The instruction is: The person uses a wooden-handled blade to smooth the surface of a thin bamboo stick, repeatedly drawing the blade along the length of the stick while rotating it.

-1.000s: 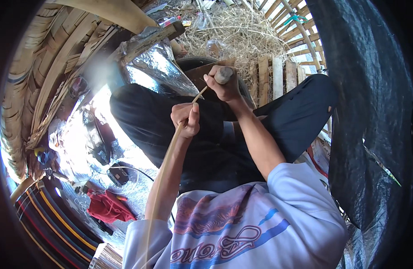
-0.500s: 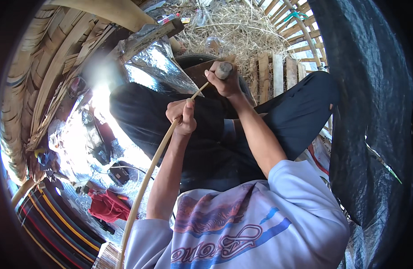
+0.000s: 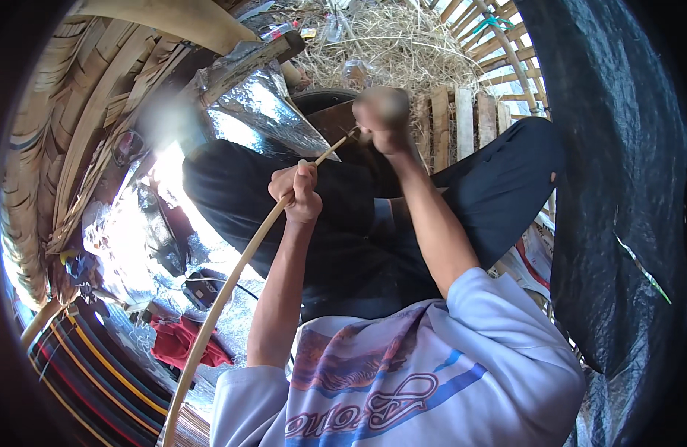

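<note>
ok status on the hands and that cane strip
Left hand gripping cane strip. Right hand blurred at its tip, apparently closed on a tool. Nothing in the way.

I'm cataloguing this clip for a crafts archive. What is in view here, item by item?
cane strip: one, pale tan, long and curved, running from lower left up to the hands
knife handle: one, pale, blurred, in the right fist
straw pile: one, yellow, top centre
wooden slats: several, tan, upper right
foil sheet: one, silver, upper left
red cloth: one, lower left
striped fabric: one, dark with coloured stripes, bottom left
dark tarp: one, right side
left hand: grips the strip
right hand: fisted on the handle
</note>
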Demonstrator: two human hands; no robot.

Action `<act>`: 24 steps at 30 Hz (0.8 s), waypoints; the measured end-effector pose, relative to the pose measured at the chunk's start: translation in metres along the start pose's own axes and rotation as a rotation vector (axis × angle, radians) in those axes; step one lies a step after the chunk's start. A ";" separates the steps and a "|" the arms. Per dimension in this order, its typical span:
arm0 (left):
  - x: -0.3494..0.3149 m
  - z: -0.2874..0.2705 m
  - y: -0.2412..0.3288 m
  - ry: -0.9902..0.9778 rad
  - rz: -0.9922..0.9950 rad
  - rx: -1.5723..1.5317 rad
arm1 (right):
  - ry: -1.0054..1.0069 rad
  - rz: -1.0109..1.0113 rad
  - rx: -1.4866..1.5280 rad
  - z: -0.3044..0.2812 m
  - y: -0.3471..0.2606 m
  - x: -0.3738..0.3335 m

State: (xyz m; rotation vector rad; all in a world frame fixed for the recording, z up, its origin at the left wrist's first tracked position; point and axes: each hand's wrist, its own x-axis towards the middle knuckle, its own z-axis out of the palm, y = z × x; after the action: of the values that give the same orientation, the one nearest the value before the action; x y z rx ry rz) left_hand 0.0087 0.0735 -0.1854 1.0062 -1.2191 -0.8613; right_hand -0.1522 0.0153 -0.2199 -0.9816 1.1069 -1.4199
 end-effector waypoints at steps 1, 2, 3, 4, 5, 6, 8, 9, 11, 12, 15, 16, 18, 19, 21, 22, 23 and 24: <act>0.003 -0.005 -0.003 -0.020 -0.013 0.017 | 0.016 -0.138 -0.040 0.011 0.007 0.007; 0.003 -0.004 -0.006 -0.022 -0.003 0.016 | 0.036 -0.055 -0.030 0.008 0.008 0.008; 0.003 -0.003 -0.009 -0.014 0.005 -0.026 | 0.029 -0.064 -0.007 0.002 0.008 0.011; 0.000 -0.003 -0.006 -0.003 0.000 -0.063 | 0.022 -0.057 0.016 -0.002 0.003 0.008; 0.000 -0.004 -0.006 0.013 -0.020 -0.080 | 0.011 -0.030 0.102 -0.004 -0.004 0.008; 0.001 -0.006 -0.005 0.014 -0.025 -0.075 | -0.044 -0.059 0.152 -0.005 -0.005 0.008; 0.003 0.000 0.000 0.020 -0.029 -0.084 | -0.014 -0.098 -0.056 -0.004 0.001 0.006; 0.001 0.000 -0.002 0.013 -0.038 -0.049 | -0.023 -0.114 -0.170 -0.002 0.013 0.001; 0.000 0.001 -0.002 0.022 -0.010 -0.051 | 0.001 -0.102 -0.097 0.005 0.008 0.005; 0.001 0.001 -0.003 0.030 0.009 -0.056 | 0.009 -0.102 -0.017 0.003 0.004 0.008; 0.001 -0.003 -0.002 0.029 -0.006 -0.092 | 0.001 -0.120 0.082 -0.001 -0.010 0.008; 0.000 0.000 0.001 0.023 -0.030 -0.094 | 0.014 -0.117 0.074 -0.003 -0.001 0.005; -0.003 0.005 -0.005 0.030 -0.028 -0.063 | 0.034 -0.133 -0.057 -0.002 0.017 0.007; -0.006 0.001 -0.002 0.046 -0.045 -0.033 | 0.048 -0.092 0.006 0.004 0.014 0.003; 0.000 -0.004 -0.005 0.043 -0.057 -0.068 | 0.038 -0.112 0.029 0.001 0.004 0.009; 0.000 -0.002 -0.005 0.043 -0.061 -0.065 | 0.033 -0.123 0.039 -0.003 -0.004 0.008; 0.000 0.000 -0.004 0.071 -0.037 -0.112 | 0.032 -0.101 0.095 -0.005 -0.011 0.005; -0.001 0.001 -0.004 0.099 -0.012 -0.159 | 0.033 -0.096 0.095 -0.001 -0.004 0.003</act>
State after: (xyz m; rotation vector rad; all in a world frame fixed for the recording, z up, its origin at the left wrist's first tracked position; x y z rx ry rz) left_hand 0.0078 0.0725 -0.1895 0.9177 -1.0454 -0.8931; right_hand -0.1545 0.0126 -0.2163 -0.9571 1.0176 -1.5570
